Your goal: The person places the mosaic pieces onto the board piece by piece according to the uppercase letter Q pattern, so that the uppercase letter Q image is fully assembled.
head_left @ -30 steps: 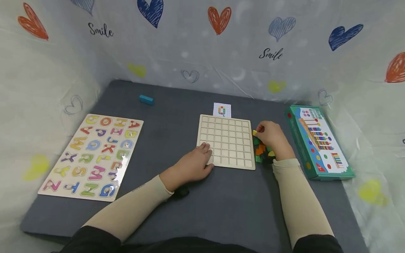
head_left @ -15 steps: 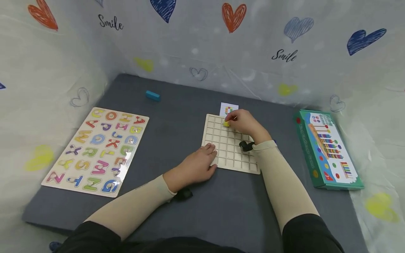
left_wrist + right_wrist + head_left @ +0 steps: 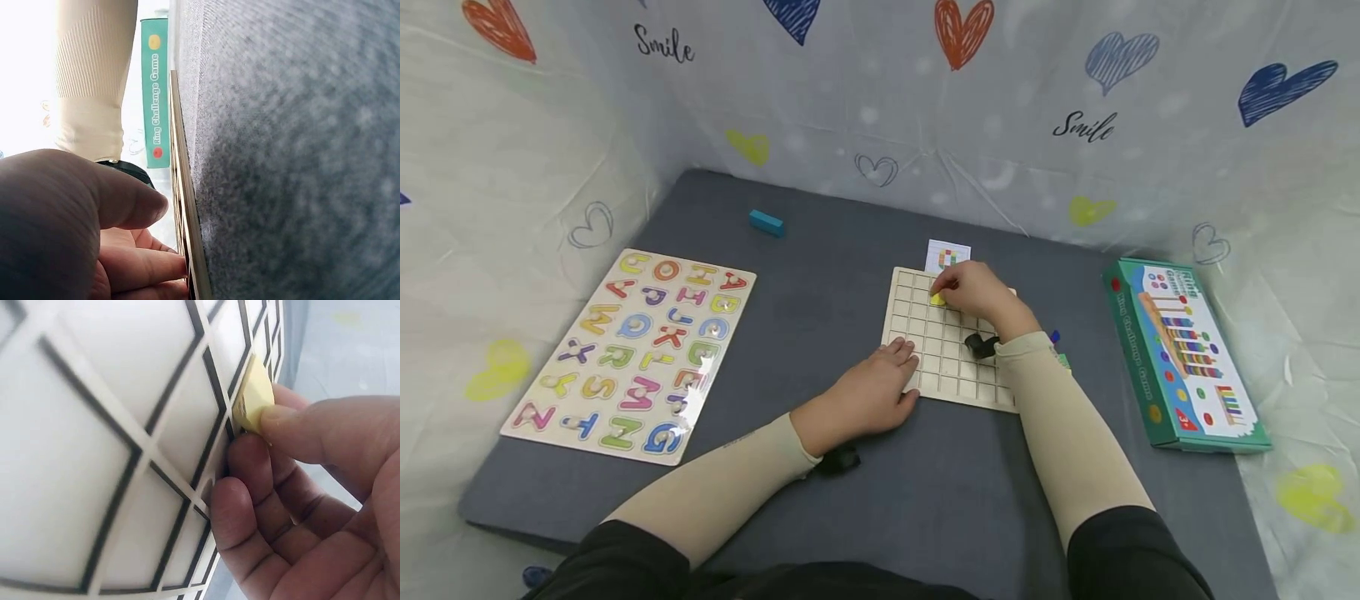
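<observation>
A wooden grid board (image 3: 934, 367) with raised square cells lies flat in the middle of the table. My right hand (image 3: 976, 293) is over its far part and pinches a small yellow block (image 3: 255, 399) between thumb and fingers. In the right wrist view the block's edge is right at the grid lines, and the other fingertips rest close to the board. My left hand (image 3: 868, 387) lies with relaxed fingers on the board's near left edge. Behind the board is a small pattern card (image 3: 948, 253), partly covered by the right hand.
An alphabet puzzle board (image 3: 632, 358) lies at the left, a blue stick-like block (image 3: 767, 222) at the back. A green game box (image 3: 1187, 358) stands at the right. Small coloured pieces (image 3: 1063, 360) peek out from behind the right forearm.
My right hand has moved from the pile of pieces on the right to the board's far cells, bringing the yellow block. The left hand stays on the board's edge; the head view has shifted slightly.
</observation>
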A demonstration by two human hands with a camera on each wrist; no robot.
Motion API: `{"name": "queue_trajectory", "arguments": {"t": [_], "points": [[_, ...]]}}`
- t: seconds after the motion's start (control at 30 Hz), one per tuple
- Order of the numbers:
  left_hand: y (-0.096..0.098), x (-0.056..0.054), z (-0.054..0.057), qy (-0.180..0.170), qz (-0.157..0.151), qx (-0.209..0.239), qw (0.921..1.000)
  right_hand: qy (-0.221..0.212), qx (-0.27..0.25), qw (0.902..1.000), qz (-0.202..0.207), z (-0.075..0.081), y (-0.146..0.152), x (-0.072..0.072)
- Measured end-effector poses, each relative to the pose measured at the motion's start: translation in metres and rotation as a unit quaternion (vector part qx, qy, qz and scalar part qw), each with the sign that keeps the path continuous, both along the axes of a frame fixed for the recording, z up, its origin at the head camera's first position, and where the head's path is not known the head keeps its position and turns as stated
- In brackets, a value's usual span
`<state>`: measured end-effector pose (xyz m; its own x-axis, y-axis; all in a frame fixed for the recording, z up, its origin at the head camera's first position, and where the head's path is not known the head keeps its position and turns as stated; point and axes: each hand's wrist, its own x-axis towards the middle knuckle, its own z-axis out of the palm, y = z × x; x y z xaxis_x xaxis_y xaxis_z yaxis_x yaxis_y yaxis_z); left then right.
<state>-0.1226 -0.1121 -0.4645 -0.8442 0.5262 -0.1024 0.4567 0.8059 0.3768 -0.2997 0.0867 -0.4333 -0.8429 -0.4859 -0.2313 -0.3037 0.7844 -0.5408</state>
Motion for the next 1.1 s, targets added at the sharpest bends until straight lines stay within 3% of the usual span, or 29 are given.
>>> {"name": "queue_trajectory", "arguments": {"t": [0.37, 0.6, 0.87, 1.1], "points": [[-0.001, 0.001, -0.001, -0.002, 0.007, 0.007, 0.9999, 0.022, -0.003, 0.9996, -0.019, -0.003, -0.009, 0.013], [0.002, 0.000, 0.000, 0.004, 0.007, -0.004, 1.0000, 0.027, 0.000, 0.9993, -0.026, -0.006, -0.006, 0.013], [0.006, -0.001, 0.008, 0.006, 0.004, -0.008, 0.9999, 0.039, -0.015, 0.9985, -0.035, -0.004, 0.000, 0.016], [0.006, 0.001, 0.014, -0.003, 0.018, -0.001, 0.9998, 0.033, -0.013, 0.9990, -0.029, -0.001, -0.002, 0.018]]}}
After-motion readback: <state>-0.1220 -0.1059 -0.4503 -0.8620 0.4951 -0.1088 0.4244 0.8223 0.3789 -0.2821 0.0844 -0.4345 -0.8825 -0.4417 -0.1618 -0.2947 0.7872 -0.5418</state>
